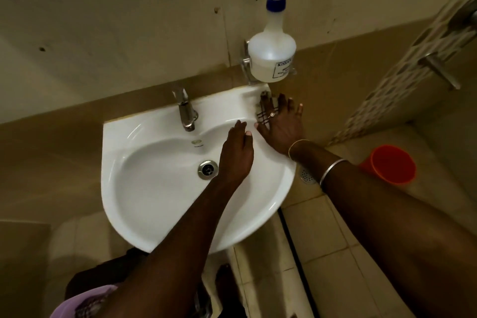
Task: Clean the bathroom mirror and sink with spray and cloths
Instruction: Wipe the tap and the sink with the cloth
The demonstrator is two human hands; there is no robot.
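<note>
You're pressing your open right hand (280, 121) on the checked cloth (262, 113), wiping the white ceramic sink (144, 188) rim; your open left hand (236, 155) is resting empty. Next I'd be sweeping into the bowl.

An orange bucket (392, 164) stands on the tiled floor (322, 237) at the right, well apart from a round metal floor drain (307, 177) that shows just past the basin's edge. A dark strip (291, 240) runs across the floor tiles toward the bottom of the view. On the right wall, a patterned tile band (402, 70) slants upward, with a metal bar (438, 70) jutting out in front of it. The beige wall (116, 20) behind carries a few small dark holes. A lilac garment (85, 302) with a faint pattern shows at the bottom left.
</note>
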